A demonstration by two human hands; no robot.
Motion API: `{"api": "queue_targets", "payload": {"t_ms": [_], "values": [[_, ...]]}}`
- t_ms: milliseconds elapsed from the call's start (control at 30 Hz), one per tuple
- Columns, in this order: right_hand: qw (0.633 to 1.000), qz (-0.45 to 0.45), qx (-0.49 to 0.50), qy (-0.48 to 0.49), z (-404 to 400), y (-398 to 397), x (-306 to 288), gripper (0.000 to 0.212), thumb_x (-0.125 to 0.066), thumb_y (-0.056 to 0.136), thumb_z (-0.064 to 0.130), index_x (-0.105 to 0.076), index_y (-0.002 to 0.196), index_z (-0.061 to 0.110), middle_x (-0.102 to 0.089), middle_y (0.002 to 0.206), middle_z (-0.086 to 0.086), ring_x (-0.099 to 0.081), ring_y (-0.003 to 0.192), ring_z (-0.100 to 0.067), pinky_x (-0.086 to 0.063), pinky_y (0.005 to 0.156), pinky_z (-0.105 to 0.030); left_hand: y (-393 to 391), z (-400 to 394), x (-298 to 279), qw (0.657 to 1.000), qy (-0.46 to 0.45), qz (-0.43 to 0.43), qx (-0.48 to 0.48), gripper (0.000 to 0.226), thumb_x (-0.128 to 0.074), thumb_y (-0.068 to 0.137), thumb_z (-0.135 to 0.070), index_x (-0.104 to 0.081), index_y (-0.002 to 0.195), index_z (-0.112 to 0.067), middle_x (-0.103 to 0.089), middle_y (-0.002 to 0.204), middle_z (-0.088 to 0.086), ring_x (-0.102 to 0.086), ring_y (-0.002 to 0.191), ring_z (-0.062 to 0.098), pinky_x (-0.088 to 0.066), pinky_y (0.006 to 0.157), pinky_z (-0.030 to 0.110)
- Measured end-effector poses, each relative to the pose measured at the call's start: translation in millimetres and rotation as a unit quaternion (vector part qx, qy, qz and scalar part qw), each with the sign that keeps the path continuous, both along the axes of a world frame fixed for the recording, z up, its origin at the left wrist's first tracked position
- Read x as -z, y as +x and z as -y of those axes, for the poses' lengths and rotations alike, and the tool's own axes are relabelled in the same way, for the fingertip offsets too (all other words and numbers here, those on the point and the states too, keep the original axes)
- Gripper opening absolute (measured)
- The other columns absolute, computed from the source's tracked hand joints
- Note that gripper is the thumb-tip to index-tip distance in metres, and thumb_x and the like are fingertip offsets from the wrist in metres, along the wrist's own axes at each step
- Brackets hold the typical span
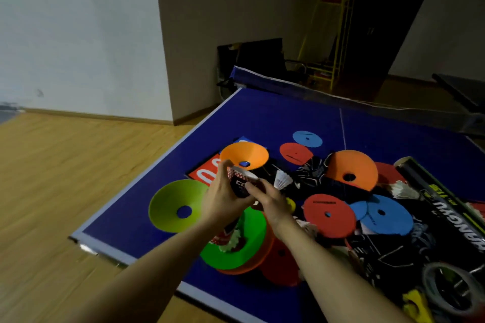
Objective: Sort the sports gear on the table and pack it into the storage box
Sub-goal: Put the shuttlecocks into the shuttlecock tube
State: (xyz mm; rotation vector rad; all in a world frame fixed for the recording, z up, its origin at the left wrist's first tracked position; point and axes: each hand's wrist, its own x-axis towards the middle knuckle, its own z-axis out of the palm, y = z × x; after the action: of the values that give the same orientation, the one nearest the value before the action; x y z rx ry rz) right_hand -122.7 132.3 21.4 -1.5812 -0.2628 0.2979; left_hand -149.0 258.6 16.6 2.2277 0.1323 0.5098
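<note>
A dark shuttlecock tube (240, 181) with a white cap is gripped by the left hand (223, 199) and right hand (270, 200) above the blue table (262, 118).

**A:** so where's everything sitting?

**B:** the lime-green plastic disc cone (175, 206) lies alone on the blue table-tennis table (275, 118), left of both hands. The orange plastic disc cone (245, 155) is behind it, on the red-and-white flat card (206, 172).

**A:** and the right side?

**B:** the long black cardboard tube box (446, 207) lies along the right edge, with the flat round blue rubber marker (307, 138) behind the pile, near the net (341, 98).
</note>
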Motion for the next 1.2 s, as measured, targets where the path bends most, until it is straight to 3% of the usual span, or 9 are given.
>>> {"api": "queue_targets", "payload": {"t_ms": [100, 167, 267, 400, 500, 667, 833, 1100, 1200], "values": [[0.999, -0.011, -0.035, -0.013, -30.8, -8.4, 2.2, 0.017, -0.053, 0.095, 0.032, -0.066, 0.102, 0.024, -0.067, 0.102, 0.004, -0.064, 0.090, 0.003, -0.047, 0.072, -0.011, -18.9, -34.9, 9.2, 0.998, -0.046, -0.029, -0.013, 0.088, -0.080, 0.070, -0.039, -0.020, 0.133, -0.028, -0.053, 0.120, -0.005, -0.061, 0.103, 0.018, -0.056, 0.079, 0.040], [0.998, -0.016, -0.059, -0.028, -48.6, -12.5, 6.2, 0.017, -0.048, 0.097, 0.029, -0.064, 0.100, 0.021, -0.066, 0.097, 0.008, -0.062, 0.085, 0.004, -0.046, 0.067, -0.008, -30.3, -54.1, 18.8, 0.996, -0.074, -0.047, -0.016, 0.090, -0.081, 0.068, -0.033, -0.020, 0.134, -0.029, -0.053, 0.122, -0.002, -0.059, 0.106, 0.017, -0.056, 0.084, 0.039], [0.996, -0.024, -0.071, -0.050, -74.3, -17.2, 22.8, 0.013, -0.052, 0.096, 0.025, -0.061, 0.099, 0.017, -0.066, 0.096, 0.005, -0.062, 0.091, -0.007, -0.048, 0.070, -0.012, -42.1, -78.8, 31.7, 0.993, -0.074, -0.084, -0.040, 0.087, -0.078, 0.064, -0.039, -0.030, 0.134, -0.026, -0.052, 0.127, 0.000, -0.049, 0.117, 0.018, -0.048, 0.096, 0.042], [0.991, -0.028, -0.089, -0.099, -101.0, -22.1, 47.2, 0.021, -0.059, 0.091, 0.027, -0.058, 0.108, 0.016, -0.064, 0.108, -0.003, -0.059, 0.108, -0.020, -0.048, 0.090, -0.033, -54.6, -95.6, 48.1, 0.986, -0.067, -0.129, -0.084, 0.077, -0.075, 0.071, -0.033, -0.031, 0.134, -0.026, -0.044, 0.130, -0.003, -0.034, 0.125, 0.020, -0.029, 0.106, 0.044], [0.983, -0.018, -0.108, -0.145, -113.7, -25.7, 55.7, 0.025, -0.057, 0.092, 0.027, -0.056, 0.112, 0.012, -0.063, 0.107, -0.003, -0.059, 0.103, -0.018, -0.048, 0.088, -0.032, -62.6, -103.0, 61.9, 0.980, -0.105, -0.137, -0.097, 0.078, -0.078, 0.067, -0.032, -0.034, 0.132, -0.024, -0.044, 0.126, -0.002, -0.039, 0.121, 0.020, -0.041, 0.100, 0.048], [0.977, 0.005, -0.122, -0.175, -117.5, -29.3, 62.5, 0.026, -0.058, 0.092, 0.027, -0.053, 0.114, 0.014, -0.060, 0.104, 0.002, -0.057, 0.099, -0.014, -0.048, 0.079, -0.023, -69.2, -103.3, 70.2, 0.976, -0.155, -0.124, -0.092, 0.079, -0.081, 0.071, -0.020, -0.033, 0.133, -0.018, -0.047, 0.118, -0.004, -0.049, 0.109, 0.013, -0.048, 0.085, 0.028], [0.968, 0.014, -0.153, -0.199, -108.8, -33.6, 63.9, 0.032, -0.062, 0.089, 0.026, -0.048, 0.117, 0.016, -0.053, 0.106, 0.005, -0.052, 0.098, -0.011, -0.045, 0.071, -0.015, -78.7, -100.4, 73.6, 0.979, -0.113, -0.147, -0.083, 0.083, -0.083, 0.070, -0.025, -0.028, 0.133, -0.021, -0.045, 0.121, -0.005, -0.051, 0.108, 0.016, -0.057, 0.079, 0.036], [0.967, 0.036, -0.127, -0.219, -99.8, -43.8, 64.2, 0.018, -0.057, 0.092, 0.030, -0.054, 0.105, 0.018, -0.057, 0.093, 0.009, -0.055, 0.086, -0.006, -0.044, 0.067, -0.015, -83.2, -93.1, 72.1, 0.976, -0.142, -0.156, -0.062, 0.082, -0.082, 0.072, -0.019, -0.026, 0.132, -0.019, -0.043, 0.130, 0.003, -0.044, 0.114, 0.014, -0.050, 0.082, 0.026], [0.963, 0.036, -0.127, -0.237, -96.5, -46.6, 64.5, 0.024, -0.053, 0.094, 0.032, -0.057, 0.110, 0.014, -0.060, 0.097, 0.004, -0.055, 0.089, -0.010, -0.045, 0.072, -0.020, -81.5, -91.7, 69.8, 0.974, -0.136, -0.171, -0.058, 0.084, -0.082, 0.072, -0.021, -0.025, 0.133, -0.021, -0.042, 0.132, 0.003, -0.044, 0.115, 0.016, -0.050, 0.081, 0.027]]}}
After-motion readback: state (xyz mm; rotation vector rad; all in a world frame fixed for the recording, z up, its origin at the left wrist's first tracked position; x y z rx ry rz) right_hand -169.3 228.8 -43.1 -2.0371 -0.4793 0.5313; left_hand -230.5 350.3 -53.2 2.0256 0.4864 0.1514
